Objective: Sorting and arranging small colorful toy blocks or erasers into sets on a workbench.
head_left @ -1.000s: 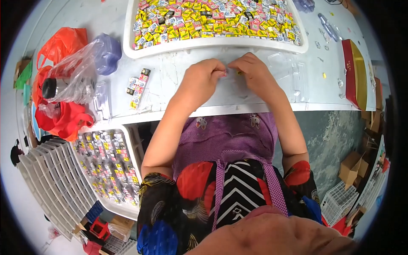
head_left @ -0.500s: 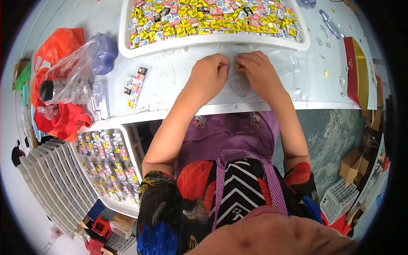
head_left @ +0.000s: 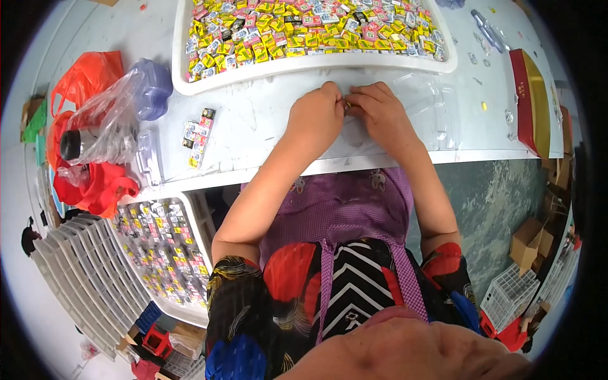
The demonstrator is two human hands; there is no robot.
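The right hand (head_left: 378, 113) pinched a small yellow piece (head_left: 348, 105) beside the left hand (head_left: 316, 114), whose fingers were narrowed, contents indeterminable. A white tray (head_left: 316, 62) of small blocks bounded the far side; a red bag (head_left: 88, 75) and block row (head_left: 199, 137) flanked the left. Tabletop (head_left: 244, 136) stretched between row and left forearm (head_left: 259, 193), to the front edge (head_left: 468, 156).

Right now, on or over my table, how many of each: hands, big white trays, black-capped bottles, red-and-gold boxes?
Hands (left hand, right hand): 2
Big white tray: 1
Black-capped bottle: 1
Red-and-gold box: 1
Total: 5
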